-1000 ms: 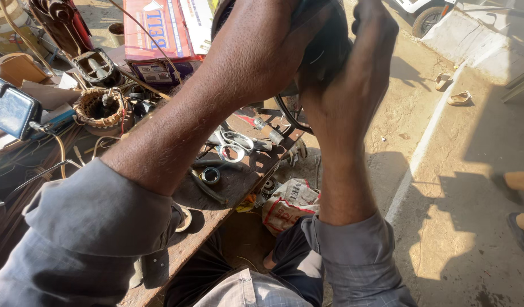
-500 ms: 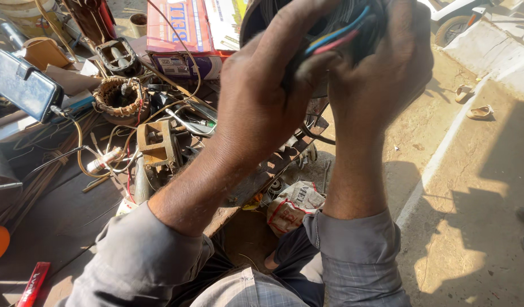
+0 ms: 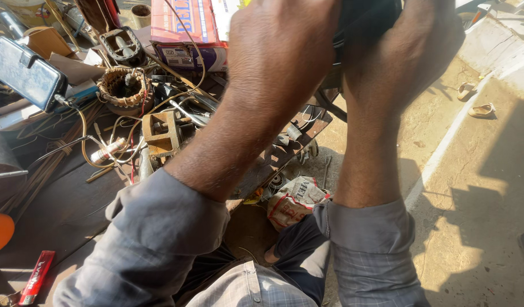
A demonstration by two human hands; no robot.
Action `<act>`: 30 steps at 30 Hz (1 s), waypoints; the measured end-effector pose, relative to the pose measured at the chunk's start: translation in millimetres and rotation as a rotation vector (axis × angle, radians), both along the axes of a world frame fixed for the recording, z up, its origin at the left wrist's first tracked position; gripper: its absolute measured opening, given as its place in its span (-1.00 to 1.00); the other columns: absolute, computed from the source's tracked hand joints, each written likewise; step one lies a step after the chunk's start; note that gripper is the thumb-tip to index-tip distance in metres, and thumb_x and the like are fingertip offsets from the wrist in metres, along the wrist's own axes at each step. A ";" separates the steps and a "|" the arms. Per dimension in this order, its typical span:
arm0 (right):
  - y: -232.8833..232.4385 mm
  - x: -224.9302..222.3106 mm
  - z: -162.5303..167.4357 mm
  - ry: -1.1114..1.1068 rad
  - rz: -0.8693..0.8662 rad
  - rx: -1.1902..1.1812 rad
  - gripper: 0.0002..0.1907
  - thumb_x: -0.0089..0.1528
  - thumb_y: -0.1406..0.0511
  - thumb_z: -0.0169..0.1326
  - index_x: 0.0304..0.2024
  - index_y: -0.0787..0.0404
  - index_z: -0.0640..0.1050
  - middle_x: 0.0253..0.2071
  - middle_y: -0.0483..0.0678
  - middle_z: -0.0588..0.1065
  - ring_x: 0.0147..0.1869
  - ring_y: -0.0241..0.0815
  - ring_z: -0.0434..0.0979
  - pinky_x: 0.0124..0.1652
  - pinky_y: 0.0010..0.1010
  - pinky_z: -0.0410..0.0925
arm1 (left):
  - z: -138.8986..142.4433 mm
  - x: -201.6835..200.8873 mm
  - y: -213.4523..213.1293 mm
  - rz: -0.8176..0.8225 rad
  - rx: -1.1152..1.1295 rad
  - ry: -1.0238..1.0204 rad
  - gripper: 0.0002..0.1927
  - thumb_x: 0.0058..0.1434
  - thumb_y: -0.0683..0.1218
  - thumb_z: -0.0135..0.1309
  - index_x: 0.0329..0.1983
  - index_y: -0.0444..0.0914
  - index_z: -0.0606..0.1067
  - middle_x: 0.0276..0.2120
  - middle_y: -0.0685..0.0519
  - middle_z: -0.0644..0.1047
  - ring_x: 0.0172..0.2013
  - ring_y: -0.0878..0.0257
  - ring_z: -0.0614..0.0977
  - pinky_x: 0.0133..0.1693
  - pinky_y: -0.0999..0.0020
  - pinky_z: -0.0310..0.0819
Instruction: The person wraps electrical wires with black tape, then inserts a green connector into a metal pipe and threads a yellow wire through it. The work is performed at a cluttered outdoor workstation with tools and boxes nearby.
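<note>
Up near the top edge of the head view, both hands are raised close to the camera and closed around a dark object (image 3: 364, 25), of which only a black patch and what looks like a few thin wires show between them; what it is cannot be told from here. The left hand (image 3: 285, 51) wraps it from the left with its back to the camera, fingers curled over and out of sight. The right hand (image 3: 407, 48) grips it from the right, pressed close beside the left. Both forearms are bare, with grey sleeves pushed up.

Below and to the left lies a dark wooden workbench (image 3: 63, 210) crowded with parts: a round copper-wound coil (image 3: 124, 86), a small square metal frame (image 3: 162, 132), loose wires, a red and white cardboard box (image 3: 182, 25) at the far edge, and a black wallet-style phone case (image 3: 26, 74) at the left. A red lighter-like item (image 3: 35, 278) lies near the bottom left corner. Under the bench edge sits a crumpled printed bag (image 3: 296, 200). Sunlit ground to the right holds a pair of sandals (image 3: 472, 99).
</note>
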State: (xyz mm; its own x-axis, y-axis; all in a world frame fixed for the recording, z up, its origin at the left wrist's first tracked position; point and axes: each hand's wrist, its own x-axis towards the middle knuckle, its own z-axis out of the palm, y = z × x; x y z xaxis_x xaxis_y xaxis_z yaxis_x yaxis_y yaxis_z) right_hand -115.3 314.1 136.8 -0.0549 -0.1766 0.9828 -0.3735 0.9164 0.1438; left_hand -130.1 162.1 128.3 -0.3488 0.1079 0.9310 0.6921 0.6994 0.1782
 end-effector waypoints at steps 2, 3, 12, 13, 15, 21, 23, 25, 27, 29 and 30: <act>5.2 -4.4 0.6 0.074 -0.208 0.079 -0.86 0.34 0.41 0.18 -0.22 0.31 0.45 -0.36 0.04 0.46 -0.32 -0.02 0.53 -0.30 -0.18 0.33 | -0.1 -5.0 8.3 -0.057 0.027 -0.011 -0.74 0.21 -0.28 0.09 -0.06 -0.17 0.57 -0.42 -0.07 0.60 -0.53 0.04 0.65 -0.58 0.17 0.48; 9.5 -6.9 1.1 0.105 -0.299 0.122 -0.86 0.32 0.41 0.18 -0.23 0.30 0.45 -0.38 0.03 0.45 -0.34 -0.03 0.51 -0.31 -0.19 0.32 | -0.6 -7.1 11.8 -0.051 0.042 -0.013 -0.77 0.21 -0.27 0.10 -0.10 -0.17 0.57 -0.44 -0.08 0.60 -0.55 0.03 0.64 -0.59 0.16 0.47; 43.0 -21.6 9.3 0.074 -0.483 0.344 -0.85 0.20 0.43 0.22 -0.37 0.21 0.47 -0.54 -0.08 0.34 -0.51 -0.16 0.38 -0.42 -0.31 0.27 | -5.0 28.7 -10.6 -0.303 0.199 -0.146 -0.80 0.38 -0.22 0.10 0.03 -0.35 0.45 -0.19 -0.23 0.57 -0.22 -0.14 0.65 -0.26 0.04 0.58; 45.2 -19.7 11.5 0.065 -0.473 0.362 -0.85 0.19 0.43 0.22 -0.39 0.20 0.48 -0.56 -0.09 0.32 -0.53 -0.18 0.36 -0.43 -0.32 0.26 | -9.7 38.2 -19.9 -0.376 0.242 -0.118 -0.79 0.41 -0.28 0.05 0.09 -0.38 0.43 -0.10 -0.24 0.55 -0.12 -0.16 0.64 -0.18 0.04 0.59; 46.5 -18.0 16.2 0.054 -0.443 0.393 -0.83 0.17 0.43 0.23 -0.42 0.18 0.48 -0.59 -0.11 0.30 -0.57 -0.20 0.32 -0.46 -0.34 0.23 | -13.6 44.5 -28.7 -0.426 0.235 -0.087 -0.74 0.40 -0.33 -0.01 0.15 -0.41 0.40 0.01 -0.27 0.51 -0.01 -0.18 0.61 -0.06 0.05 0.59; 45.1 -4.4 18.8 -0.027 -0.432 0.447 -0.87 0.19 0.39 0.19 -0.36 0.24 0.47 -0.52 -0.04 0.35 -0.48 -0.07 0.38 -0.32 -0.23 0.24 | -14.7 27.1 -16.9 -0.157 -0.144 -0.135 -0.81 0.26 -0.28 0.12 -0.06 -0.39 0.50 -0.03 -0.23 0.50 -0.04 -0.14 0.64 -0.06 0.09 0.60; 46.2 -1.1 20.7 -0.049 -0.464 0.470 -0.90 0.15 0.41 0.16 -0.36 0.24 0.47 -0.53 -0.05 0.35 -0.49 -0.06 0.37 -0.32 -0.22 0.22 | -12.4 17.0 -12.0 -0.110 -0.257 -0.063 -0.87 0.17 -0.25 0.17 -0.22 -0.38 0.57 -0.10 -0.23 0.51 -0.09 -0.11 0.65 -0.11 0.10 0.62; 46.8 0.3 23.0 -0.055 -0.483 0.499 -0.90 0.10 0.42 0.15 -0.40 0.22 0.47 -0.56 -0.08 0.33 -0.52 -0.09 0.33 -0.36 -0.26 0.19 | -9.9 11.3 -3.7 -0.095 -0.304 -0.063 -0.92 0.08 -0.23 0.22 -0.36 -0.35 0.61 -0.18 -0.24 0.54 -0.24 -0.04 0.68 -0.32 0.15 0.61; 47.5 1.9 25.2 -0.069 -0.448 0.519 -0.90 0.09 0.44 0.14 -0.41 0.21 0.47 -0.58 -0.10 0.32 -0.54 -0.11 0.31 -0.38 -0.31 0.18 | -8.6 4.7 -0.8 -0.091 -0.359 -0.062 -0.95 0.07 -0.20 0.26 -0.42 -0.30 0.64 -0.28 -0.19 0.57 -0.33 0.05 0.69 -0.42 0.19 0.61; 47.5 2.8 26.7 -0.100 -0.342 0.513 -0.91 0.14 0.48 0.13 -0.38 0.23 0.49 -0.56 -0.10 0.34 -0.53 -0.13 0.33 -0.38 -0.33 0.20 | -7.3 -3.6 -0.6 -0.085 -0.427 -0.052 -0.95 0.16 -0.17 0.29 -0.40 -0.24 0.65 -0.42 -0.08 0.59 -0.38 0.13 0.70 -0.41 0.23 0.61; 47.3 4.0 26.7 -0.099 -0.331 0.514 -0.90 0.14 0.48 0.14 -0.38 0.23 0.49 -0.56 -0.10 0.35 -0.53 -0.14 0.34 -0.39 -0.34 0.20 | -8.6 -5.6 -0.4 -0.076 -0.402 0.007 -0.94 0.11 -0.16 0.31 -0.42 -0.24 0.64 -0.44 -0.05 0.59 -0.39 0.14 0.70 -0.41 0.24 0.61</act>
